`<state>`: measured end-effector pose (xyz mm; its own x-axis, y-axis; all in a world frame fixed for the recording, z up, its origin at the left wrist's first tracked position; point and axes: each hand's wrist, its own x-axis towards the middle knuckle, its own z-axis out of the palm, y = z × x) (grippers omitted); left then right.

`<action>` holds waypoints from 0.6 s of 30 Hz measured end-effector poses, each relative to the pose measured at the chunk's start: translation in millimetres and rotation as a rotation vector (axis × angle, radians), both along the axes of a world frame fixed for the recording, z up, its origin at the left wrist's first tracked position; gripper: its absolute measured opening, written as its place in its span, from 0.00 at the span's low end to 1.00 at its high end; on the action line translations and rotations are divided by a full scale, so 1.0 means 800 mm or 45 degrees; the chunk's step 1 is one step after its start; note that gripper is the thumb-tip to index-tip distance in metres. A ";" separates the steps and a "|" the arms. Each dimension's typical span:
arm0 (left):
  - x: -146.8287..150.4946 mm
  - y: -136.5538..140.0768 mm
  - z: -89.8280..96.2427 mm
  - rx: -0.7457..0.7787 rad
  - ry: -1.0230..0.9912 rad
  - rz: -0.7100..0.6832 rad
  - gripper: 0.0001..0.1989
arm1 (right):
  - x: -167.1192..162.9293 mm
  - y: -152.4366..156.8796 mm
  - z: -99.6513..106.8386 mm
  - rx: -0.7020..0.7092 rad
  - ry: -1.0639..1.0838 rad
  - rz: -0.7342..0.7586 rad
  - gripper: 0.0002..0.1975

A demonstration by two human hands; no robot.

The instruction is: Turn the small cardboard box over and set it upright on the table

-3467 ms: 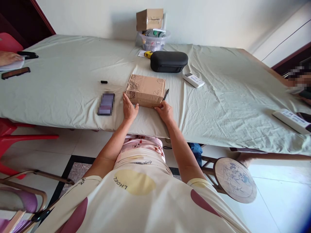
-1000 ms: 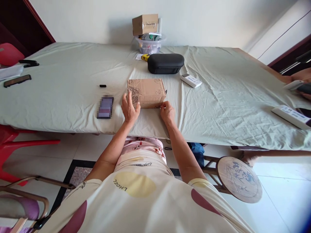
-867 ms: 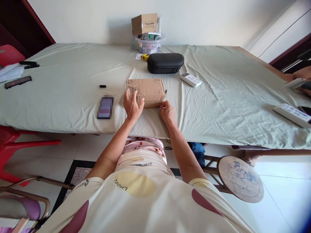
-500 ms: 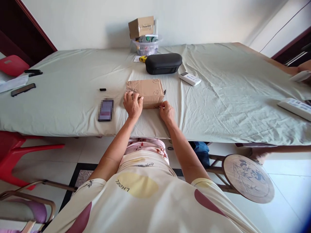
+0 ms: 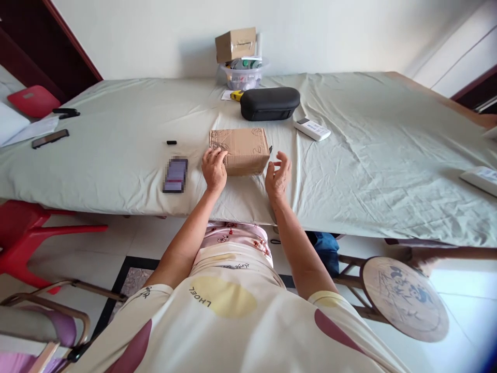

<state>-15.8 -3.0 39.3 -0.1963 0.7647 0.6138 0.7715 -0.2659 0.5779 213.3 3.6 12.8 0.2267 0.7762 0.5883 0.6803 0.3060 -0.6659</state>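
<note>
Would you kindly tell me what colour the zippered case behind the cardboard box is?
The zippered case is black; the head view shows it clearly, beyond the cardboard box.

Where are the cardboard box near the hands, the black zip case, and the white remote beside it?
cardboard box (image 5: pixel 241 149): head view, on its top face.
black zip case (image 5: pixel 269 102): head view, on the middle of its lid.
white remote (image 5: pixel 311 129): head view, on its upper face, mid-length.
</note>
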 end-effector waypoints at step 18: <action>0.027 -0.023 -0.011 -0.024 0.140 -0.176 0.25 | -0.050 -0.030 0.030 -0.011 -0.727 0.226 0.27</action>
<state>6.0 -21.6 30.5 -0.0212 0.7911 0.6113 0.7872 -0.3637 0.4981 173.0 -20.4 36.9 -0.2569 0.7786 0.5725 0.8705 0.4437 -0.2129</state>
